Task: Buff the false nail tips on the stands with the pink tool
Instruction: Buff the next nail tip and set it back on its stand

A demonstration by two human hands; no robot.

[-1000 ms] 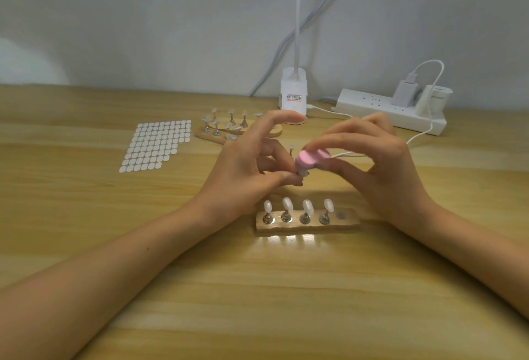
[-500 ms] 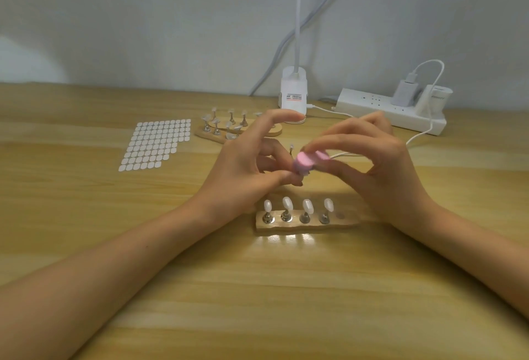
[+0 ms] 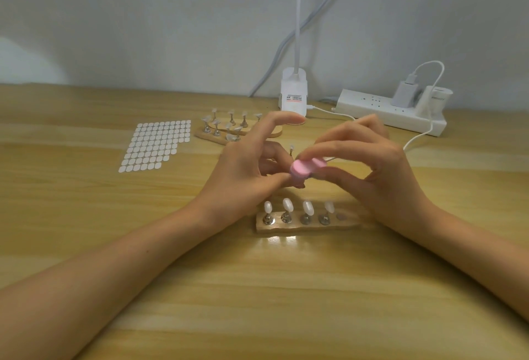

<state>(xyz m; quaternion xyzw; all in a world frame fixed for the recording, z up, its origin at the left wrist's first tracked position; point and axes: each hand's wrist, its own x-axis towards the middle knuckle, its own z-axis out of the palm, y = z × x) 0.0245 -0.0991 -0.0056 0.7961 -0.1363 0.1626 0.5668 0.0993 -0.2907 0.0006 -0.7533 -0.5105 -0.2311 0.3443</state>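
Right hand pinches pink tool mid-frame, above near stand holding 4 nail tips. Left hand curls at tool's end; can't tell its hold. Tool looks light and stiff, tips tiny and slick: pinch tool's sides, press lightly.

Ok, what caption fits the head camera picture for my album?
Right hand holds the pink tool by the left hand, behind a wooden stand with four nail tips.
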